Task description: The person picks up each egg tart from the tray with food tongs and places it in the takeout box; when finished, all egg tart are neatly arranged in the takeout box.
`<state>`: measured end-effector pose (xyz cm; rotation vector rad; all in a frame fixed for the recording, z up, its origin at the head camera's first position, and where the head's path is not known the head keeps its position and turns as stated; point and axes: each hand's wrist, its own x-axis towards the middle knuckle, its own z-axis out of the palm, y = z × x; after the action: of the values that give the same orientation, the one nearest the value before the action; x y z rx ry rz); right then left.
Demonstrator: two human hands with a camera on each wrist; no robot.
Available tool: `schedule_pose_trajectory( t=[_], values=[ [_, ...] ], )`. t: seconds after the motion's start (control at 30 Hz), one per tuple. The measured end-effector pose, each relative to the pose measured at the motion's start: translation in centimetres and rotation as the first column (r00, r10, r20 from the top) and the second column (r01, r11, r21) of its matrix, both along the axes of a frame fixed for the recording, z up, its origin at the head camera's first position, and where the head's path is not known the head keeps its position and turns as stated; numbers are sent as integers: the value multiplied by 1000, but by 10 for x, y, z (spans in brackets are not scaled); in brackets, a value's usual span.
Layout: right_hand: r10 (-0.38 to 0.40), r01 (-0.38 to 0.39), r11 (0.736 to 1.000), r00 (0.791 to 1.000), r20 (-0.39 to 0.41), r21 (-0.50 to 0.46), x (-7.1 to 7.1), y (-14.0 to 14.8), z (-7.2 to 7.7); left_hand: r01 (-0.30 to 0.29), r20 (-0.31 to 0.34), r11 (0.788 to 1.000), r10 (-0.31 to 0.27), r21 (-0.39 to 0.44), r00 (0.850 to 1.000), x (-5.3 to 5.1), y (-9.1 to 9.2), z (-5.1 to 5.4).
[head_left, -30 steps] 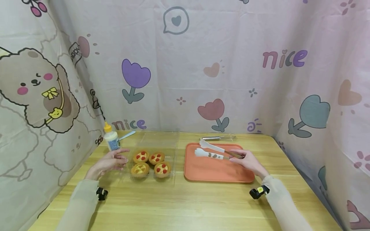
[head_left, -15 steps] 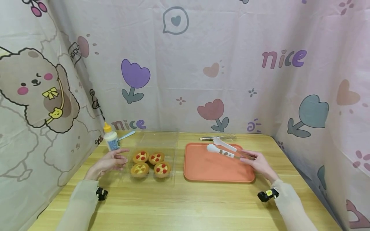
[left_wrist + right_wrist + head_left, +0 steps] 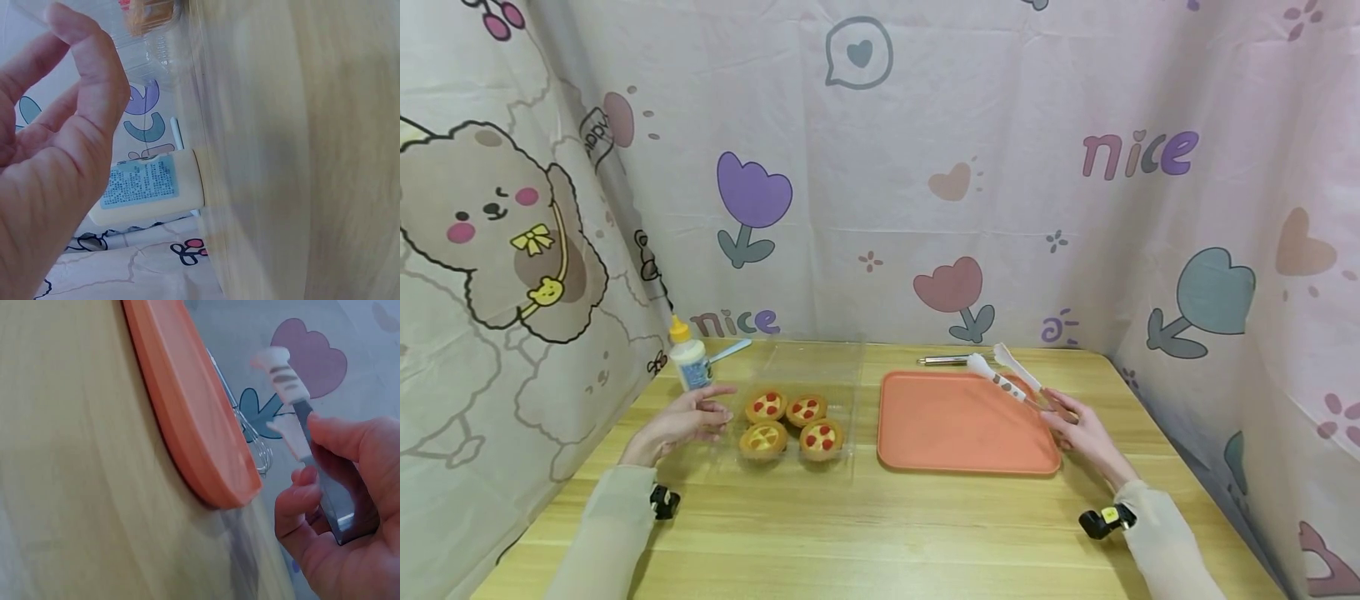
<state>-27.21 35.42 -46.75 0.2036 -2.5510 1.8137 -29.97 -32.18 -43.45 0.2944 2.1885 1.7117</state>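
My right hand [image 3: 1078, 429] grips a pair of tongs [image 3: 337, 500] by the handle, and the white, paw-like tips [image 3: 996, 375] stand apart over the tray's far right corner. In the right wrist view, thumb and fingers close around the metal handle. Below the tongs lies an orange tray [image 3: 958, 433]. My left hand [image 3: 681, 421] is at the left side of a clear plastic box [image 3: 850, 417], its fingers loosely bent and no object gripped; whether it touches the box is unclear. Several egg tarts [image 3: 763, 439] with red or yellow toppings sit inside the box.
A white bottle with a yellow nozzle [image 3: 690, 358] stands behind my left hand, and a light blue stick [image 3: 732, 350] lies beside it. A whisk [image 3: 947, 361] lies behind the tray. Printed curtains [image 3: 865, 167] surround the wooden table [image 3: 865, 533].
My right hand has moved to the right and slightly nearer, carrying the tongs from over the tray's middle to its far right corner. The left hand has kept its place.
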Motion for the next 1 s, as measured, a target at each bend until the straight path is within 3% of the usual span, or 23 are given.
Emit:
schedule_pose_trajectory(
  t=[0.1,0.4,1.0],
  values=[
    [17,-17,1000,1000,1,-3,3,3,-1,-2,1,1000,2,0,1000,0,0,1],
    [-43,44,999,999,-29,19,11,14,-2,-2,11,1000,2,-2,1000,-1,0,-1],
    [-145,122,973,983,111,194,24,37,-7,-4,13,1000,4,-2,1000,-3,0,-3]
  ],
)
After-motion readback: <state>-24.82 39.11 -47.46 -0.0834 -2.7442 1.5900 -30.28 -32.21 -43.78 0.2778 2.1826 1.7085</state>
